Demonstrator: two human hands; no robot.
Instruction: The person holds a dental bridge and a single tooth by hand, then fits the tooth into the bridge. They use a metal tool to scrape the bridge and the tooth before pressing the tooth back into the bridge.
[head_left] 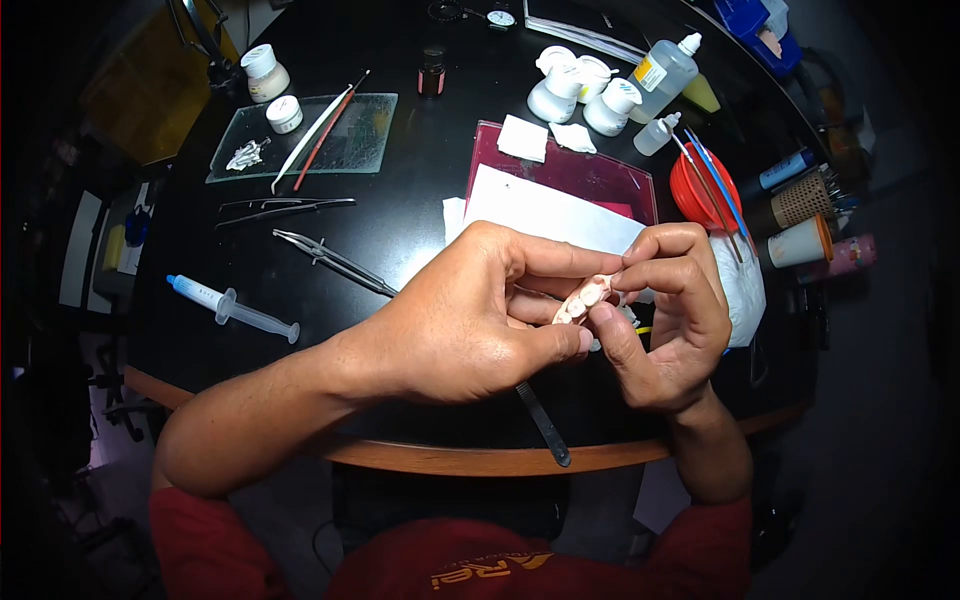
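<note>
A small dental model (583, 299) with several pale teeth is held up over the front part of the desk. My left hand (470, 310) pinches it from the left, thumb below and fingers behind. From the right, the thumb and fingers of my right hand (670, 310) grip its other end. Fingers cover parts of the model. Under my left hand, a dark flat handle (545, 428) sticks out toward the desk edge. Behind the hands lies a white paper sheet (545, 210) on a dark red glass slab (640, 180).
On the left are a syringe (235, 308), metal forceps (335, 262), tweezers (285, 208) and a glass plate (370, 135) with tools. White jars (553, 100), a large bottle (663, 80) and a red bowl (700, 190) with brushes stand at the back right.
</note>
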